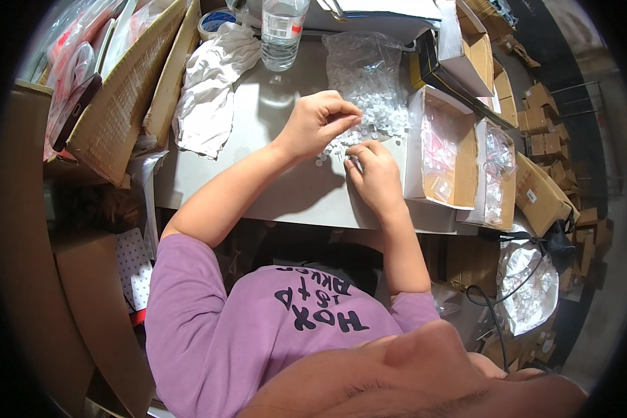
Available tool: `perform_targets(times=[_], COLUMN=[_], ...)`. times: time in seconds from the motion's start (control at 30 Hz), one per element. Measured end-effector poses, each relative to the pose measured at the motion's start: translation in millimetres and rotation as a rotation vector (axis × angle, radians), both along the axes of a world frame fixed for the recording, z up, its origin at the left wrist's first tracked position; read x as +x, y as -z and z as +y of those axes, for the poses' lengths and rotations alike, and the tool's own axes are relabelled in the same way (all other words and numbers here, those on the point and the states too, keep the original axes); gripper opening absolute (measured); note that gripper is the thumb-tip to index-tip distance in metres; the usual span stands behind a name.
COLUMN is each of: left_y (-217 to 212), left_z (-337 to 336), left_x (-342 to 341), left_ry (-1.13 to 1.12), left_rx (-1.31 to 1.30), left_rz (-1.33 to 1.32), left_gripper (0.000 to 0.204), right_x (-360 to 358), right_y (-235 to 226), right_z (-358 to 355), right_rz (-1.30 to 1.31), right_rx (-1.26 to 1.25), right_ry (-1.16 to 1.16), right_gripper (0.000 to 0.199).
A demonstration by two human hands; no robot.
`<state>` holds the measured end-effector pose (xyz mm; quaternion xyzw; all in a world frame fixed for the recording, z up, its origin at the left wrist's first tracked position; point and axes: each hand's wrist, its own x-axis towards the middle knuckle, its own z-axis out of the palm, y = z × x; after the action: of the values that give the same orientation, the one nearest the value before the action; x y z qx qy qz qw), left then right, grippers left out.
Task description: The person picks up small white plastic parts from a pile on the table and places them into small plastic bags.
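"Nearest the lens, what is there?"

"Part of the person's own head [411, 366], then a purple shirt [258, 348], both on the near side of the clear plastic bag [362, 56]."

"And that bag?"

"It lies on the pale table [209, 184], holding small white pieces [382, 125]. Many of them are heaped at its near end and scattered a little toward the person."

"Where is the left hand [320, 123]?"

"Just left of the bag's near end, above the table. Thumb and forefinger come close at the tips; I cannot tell whether they meet or pinch a piece."

"The right one?"

"That right hand [375, 171] is on the near side of the bag, by the edge of the scattered pieces. Its fingers curl downward, and the tips are too small to read: I cannot tell whether they grip anything."

"What stands around?"

"Left of the bag, a clear bottle [283, 35] with liquid in it, and farther left a crumpled white cloth [219, 83]. Just right of the bag, an open carton [414, 139] with clear packets inside; beyond that, farther right of the bag, a second open carton [508, 198] with more clear packaging."
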<state>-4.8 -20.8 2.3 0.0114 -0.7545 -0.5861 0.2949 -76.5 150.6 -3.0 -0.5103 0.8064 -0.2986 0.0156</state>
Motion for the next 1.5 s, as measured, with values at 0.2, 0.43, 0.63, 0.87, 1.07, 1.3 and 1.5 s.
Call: perform_targets(times=[0.2,0.43,0.63,0.87,1.07,1.3,1.5], left_y=[-5,-13,6,5,1,9,13], left_z=[7,3,5,6,12,10,11], left_x=[2,8,-1,2,2,-2,-3], left_ry=[0.054,0.042,0.022,0.133,0.202,0.245,0.312], left_rx=[0.050,0.081,-0.010,-0.029,-0.025,-0.016,0.098], left_rz=[0.014,-0.200,-0.094,-0.137,-0.277,-0.361,-0.370], left_gripper=[0.013,0.011,0.014,0.016,0.024,0.031,0.022], right_x=[11,24,15,-9,-5,-7,-13], right_y=[5,8,4,-27,-61,-66,-62], right_z=[-1,2,5,9,-3,-6,-2], right_rz=[0.149,0.240,0.090,-0.323,-0.257,-0.137,-0.265], right_rx=[0.061,0.092,0.058,-0.251,-0.191,-0.142,-0.103], right_ry=[0.032,0.054,0.080,0.101,-0.017,-0.171,-0.157], right_gripper=[0.010,0.013,0.011,0.016,0.015,0.015,0.025])
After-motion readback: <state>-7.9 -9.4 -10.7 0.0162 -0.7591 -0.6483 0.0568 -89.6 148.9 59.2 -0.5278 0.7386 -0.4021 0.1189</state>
